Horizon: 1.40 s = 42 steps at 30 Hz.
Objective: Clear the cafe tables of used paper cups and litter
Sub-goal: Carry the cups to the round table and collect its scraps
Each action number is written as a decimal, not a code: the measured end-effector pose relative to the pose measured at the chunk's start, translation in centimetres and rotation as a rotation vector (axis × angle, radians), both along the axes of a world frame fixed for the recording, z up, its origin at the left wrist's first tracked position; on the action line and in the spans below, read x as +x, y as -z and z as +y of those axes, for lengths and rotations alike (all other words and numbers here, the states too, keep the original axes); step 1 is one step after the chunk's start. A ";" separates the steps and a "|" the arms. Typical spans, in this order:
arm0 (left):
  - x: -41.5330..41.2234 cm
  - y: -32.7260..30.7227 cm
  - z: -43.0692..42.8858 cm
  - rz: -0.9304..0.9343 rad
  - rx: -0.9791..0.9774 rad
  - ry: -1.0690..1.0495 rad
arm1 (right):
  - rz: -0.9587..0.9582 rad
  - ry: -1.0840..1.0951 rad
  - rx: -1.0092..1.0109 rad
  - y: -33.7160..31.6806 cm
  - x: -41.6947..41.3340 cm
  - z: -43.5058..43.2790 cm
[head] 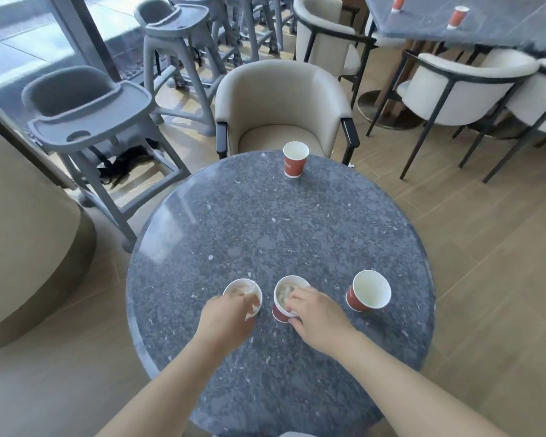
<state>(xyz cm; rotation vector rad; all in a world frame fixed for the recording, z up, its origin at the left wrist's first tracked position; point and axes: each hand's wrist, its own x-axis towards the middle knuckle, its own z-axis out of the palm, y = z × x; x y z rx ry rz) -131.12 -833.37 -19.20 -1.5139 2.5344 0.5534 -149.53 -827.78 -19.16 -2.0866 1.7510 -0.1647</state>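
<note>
Left grip curls its fingers over the near rim of the left cup, with a scrap of white paper caught under the fingertips. Right grip, just beside it, pinches the rim of the middle cup, fingers dipping inside and thumb outside on the red wall.

Under both grips lies the round, dark speckled worktop, and both forearms reach in over its near edge. Beyond the grips, across the worktop, a beige armchair faces them. Further left of the left grip stands a grey high chair, with more of its kind behind it. Far off to the right of the right grip, a second worktop bears two more red cups.

Near the right grip's outer side stands a third cup, red outside, white inside, apart from the hand. A far cup stands upright at the worktop's opposite edge. Crumpled paper fills the middle cup.
</note>
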 end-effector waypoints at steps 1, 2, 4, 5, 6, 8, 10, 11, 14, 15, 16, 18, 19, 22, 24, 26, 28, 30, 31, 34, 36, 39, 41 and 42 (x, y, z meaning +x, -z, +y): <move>-0.1 0.0 -0.1 -0.007 0.008 -0.008 | 0.012 0.001 -0.010 -0.1 0.0 -0.2; -0.3 -0.2 -0.2 -0.004 0.013 -0.018 | 0.029 0.007 -0.016 -0.3 0.0 -0.4; -0.7 -0.8 -0.6 0.020 -0.002 -0.047 | 0.037 0.038 -0.032 -0.9 -0.2 -0.8; -1.0 -1.2 -0.7 0.036 -0.024 -0.056 | 0.016 0.056 -0.051 -1.1 -0.5 -1.1; -1.3 -1.7 -0.9 0.059 -0.050 -0.062 | -0.011 0.070 -0.075 -1.5 -0.9 -1.3; -2.1 -2.7 -1.2 0.129 -0.098 -0.071 | -0.057 0.096 -0.137 -2.3 -1.9 -1.5; -3.2 -3.7 -1.2 0.211 -0.143 -0.083 | -0.092 0.129 -0.204 -3.1 -3.4 -1.4; -4.0 -4.1 -1.1 0.247 -0.165 -0.090 | -0.102 0.144 -0.229 -3.6 -4.3 -1.3; -6.9 -5.1 -0.1 0.347 -0.229 -0.083 | -0.114 0.184 -0.302 -4.9 -7.6 -0.2; -8.1 -5.4 0.4 0.374 -0.247 -0.072 | -0.121 0.199 -0.324 -5.3 -8.9 0.3; -9.4 -5.7 1.1 0.397 -0.265 -0.061 | -0.127 0.217 -0.335 -5.6 -10.3 0.9; -12.2 -6.2 2.6 0.437 -0.294 -0.046 | -0.131 0.245 -0.348 -6.2 -13.2 2.2; -13.7 -6.4 3.3 0.451 -0.302 -0.042 | -0.136 0.251 -0.359 -6.4 -14.6 3.0; -17.6 -6.8 5.7 0.467 -0.318 -0.031 | -0.146 0.254 -0.370 -6.9 -18.7 5.4; -19.6 -6.6 7.0 0.440 -0.323 -0.040 | -0.146 0.243 -0.382 -7.0 -21.2 6.8; -21.1 -6.1 7.9 0.399 -0.321 -0.066 | -0.146 0.241 -0.387 -6.9 -23.4 7.9; -22.2 -5.4 8.5 0.344 -0.320 -0.105 | -0.148 0.237 -0.382 -6.6 -25.3 8.9; -23.0 -4.5 8.8 0.265 -0.308 -0.142 | -0.158 0.228 -0.366 -6.2 -26.9 9.8; -23.4 -4.1 8.9 0.220 -0.293 -0.154 | -0.163 0.223 -0.359 -6.1 -27.6 10.2; -24.1 -3.1 9.0 0.105 -0.213 -0.202 | -0.172 0.202 -0.339 -5.7 -29.5 11.2; -24.4 -2.8 9.2 0.056 -0.172 -0.248 | -0.181 0.181 -0.333 -5.5 -30.4 11.6; -25.2 -2.5 9.6 0.020 -0.156 -0.264 | -0.194 0.150 -0.309 -5.1 -31.2 11.9; -25.9 -2.4 9.9 0.024 -0.157 -0.273 | -0.211 0.140 -0.305 -4.8 -31.5 11.7; -26.3 -2.3 10.0 0.024 -0.156 -0.270 | -0.218 0.138 -0.307 -4.6 -31.5 11.6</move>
